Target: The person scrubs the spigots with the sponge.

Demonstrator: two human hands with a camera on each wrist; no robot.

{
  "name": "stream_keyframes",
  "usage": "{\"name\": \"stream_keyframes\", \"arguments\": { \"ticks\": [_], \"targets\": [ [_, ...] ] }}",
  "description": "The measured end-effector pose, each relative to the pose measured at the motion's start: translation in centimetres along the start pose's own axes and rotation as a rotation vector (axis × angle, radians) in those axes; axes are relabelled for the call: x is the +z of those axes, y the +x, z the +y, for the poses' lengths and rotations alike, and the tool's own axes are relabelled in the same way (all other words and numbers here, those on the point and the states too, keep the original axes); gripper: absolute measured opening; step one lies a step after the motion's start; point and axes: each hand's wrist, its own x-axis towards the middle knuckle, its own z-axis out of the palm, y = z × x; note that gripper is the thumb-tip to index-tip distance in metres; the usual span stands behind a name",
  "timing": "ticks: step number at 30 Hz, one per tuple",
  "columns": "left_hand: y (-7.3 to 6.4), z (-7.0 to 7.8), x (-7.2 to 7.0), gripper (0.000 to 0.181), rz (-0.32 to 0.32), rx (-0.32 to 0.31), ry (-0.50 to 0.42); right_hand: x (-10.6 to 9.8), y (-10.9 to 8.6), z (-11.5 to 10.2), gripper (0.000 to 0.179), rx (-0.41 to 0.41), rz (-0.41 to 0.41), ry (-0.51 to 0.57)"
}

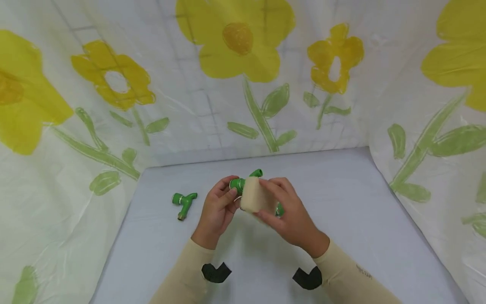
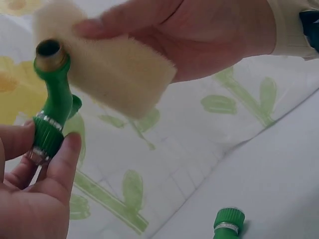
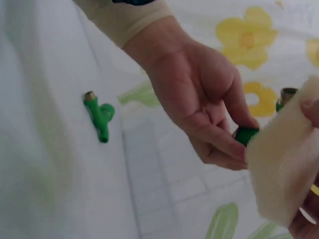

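Note:
My left hand [image 1: 217, 209] pinches a green tap [image 2: 56, 97] by its ribbed knob, between thumb and fingers. The tap's brass-rimmed open end [image 2: 50, 56] points up in the left wrist view. In my right hand [image 1: 291, 213] is a thick cream sponge [image 1: 252, 195], gripped by its edges with thumb and fingers. The sponge [image 3: 284, 162] overlaps the tap's body in the head and right wrist views, hiding part of it. Both hands are raised over the middle of the table, close together.
A second green tap [image 1: 184, 204] lies on the table left of my left hand. Another green piece [image 1: 279, 210] shows partly behind the sponge and right hand. The pale table [image 1: 341, 190] is bordered by white curtains [image 1: 171, 109] with painted yellow flowers.

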Motion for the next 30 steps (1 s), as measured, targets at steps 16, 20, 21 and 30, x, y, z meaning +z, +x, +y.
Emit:
{"name": "stream_keyframes", "arguments": {
  "ticks": [16, 20, 21, 30],
  "targets": [
    [-0.1, -0.3, -0.2, 0.031, 0.004, 0.013, 0.006, 0.2, 0.0, 0.4, 0.073, 0.047, 0.029, 0.035],
    [-0.2, -0.3, 0.0, 0.032, -0.033, 0.032, 0.071, -0.1, 0.2, 1.2, 0.07, 0.157, 0.132, -0.008],
    [-0.2, -0.3, 0.1, 0.032, -0.027, 0.046, 0.092, -0.1, 0.0, 1.3, 0.069, 0.173, 0.125, 0.004],
    [-0.2, 0.2, 0.2, 0.033, -0.016, 0.075, 0.12, -0.6, -0.3, 1.2, 0.07, 0.107, 0.016, 0.172]
  ]
}}
